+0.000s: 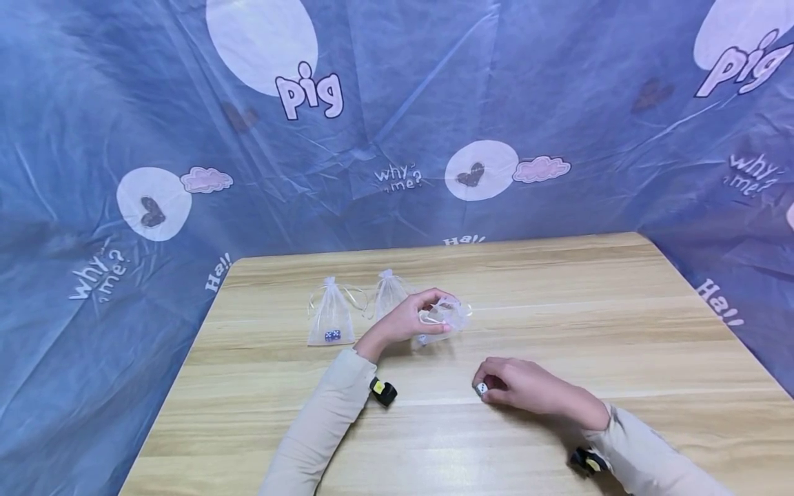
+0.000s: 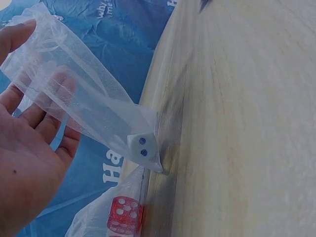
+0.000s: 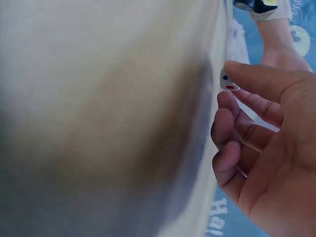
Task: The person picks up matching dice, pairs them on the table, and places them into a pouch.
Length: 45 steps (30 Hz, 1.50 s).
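My left hand point(image 1: 417, 318) holds a sheer white drawstring bag point(image 1: 451, 313) by its upper part, the thumb on one side and fingers behind the mesh. Inside the bag's bottom corner is a white die point(image 2: 143, 146) with two dark pips showing in the left wrist view. Between thumb and fingertips, my right hand point(image 1: 527, 386) pinches another white die point(image 1: 481, 389), low over the table to the right of the bag. In the right wrist view this die point(image 3: 228, 81) shows a blue pip and a red pip.
Two more mesh bags stand left of my left hand: one bag point(image 1: 331, 310) with blue dice point(image 1: 333, 335) and one partly hidden bag point(image 1: 387, 293). A red die point(image 2: 124, 212) shows in a bag beside the held one. The wooden table point(image 1: 589, 296) meets a blue printed cloth point(image 1: 384, 213).
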Motion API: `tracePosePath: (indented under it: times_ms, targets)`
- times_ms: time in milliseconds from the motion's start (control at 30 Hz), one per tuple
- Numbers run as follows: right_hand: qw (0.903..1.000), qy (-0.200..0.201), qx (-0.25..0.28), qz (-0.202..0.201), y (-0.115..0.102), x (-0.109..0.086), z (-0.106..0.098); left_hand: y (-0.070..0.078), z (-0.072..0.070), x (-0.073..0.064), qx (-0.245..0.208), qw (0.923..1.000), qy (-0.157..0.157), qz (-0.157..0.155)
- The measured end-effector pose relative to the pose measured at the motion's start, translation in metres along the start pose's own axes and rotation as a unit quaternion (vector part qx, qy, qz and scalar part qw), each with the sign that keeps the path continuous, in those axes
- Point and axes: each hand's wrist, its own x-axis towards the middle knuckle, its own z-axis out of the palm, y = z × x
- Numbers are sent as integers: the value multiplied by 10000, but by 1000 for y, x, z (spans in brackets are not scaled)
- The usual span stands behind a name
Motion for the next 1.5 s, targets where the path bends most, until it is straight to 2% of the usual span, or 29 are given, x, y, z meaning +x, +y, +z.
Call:
tracePosePath:
  times_ms: [100,267,400,533,700,867,1000,1133,1333,1500]
  targets:
    - [9998,160,96,-101,-3,2,-12,0,0,0,38,10000,3,30]
    - [9972,652,-23,-358,-14,10,-43,-1,0,-1,52,10000,-4,28]
    - [9945,975,-27,-379,-24,23,-65,0,-1,-2,-82,10000,-18,-16]
    - [9914,1235,-113,-430,-31,38,-77,0,-1,-1,-162,9999,-54,6]
    - [9912,1233,-75,-477,-36,53,-82,0,-2,-2,30,10000,-80,20]
    - [9916,1124,-383,-509,-39,64,-83,2,-3,-3,229,9997,-45,-29]
    - [9910,1091,-606,-482,-39,69,-83,3,-3,-3,260,9997,-42,-12]
    - [9911,1096,-597,-465,-38,70,-83,1,-3,-2,328,9995,-33,2]
    - [9928,1150,54,-324,-32,67,-84,-1,-3,-3,220,9997,-55,-4]
    - [9892,1350,507,-277,-18,63,-84,-2,-3,-3,94,9999,-79,-30]
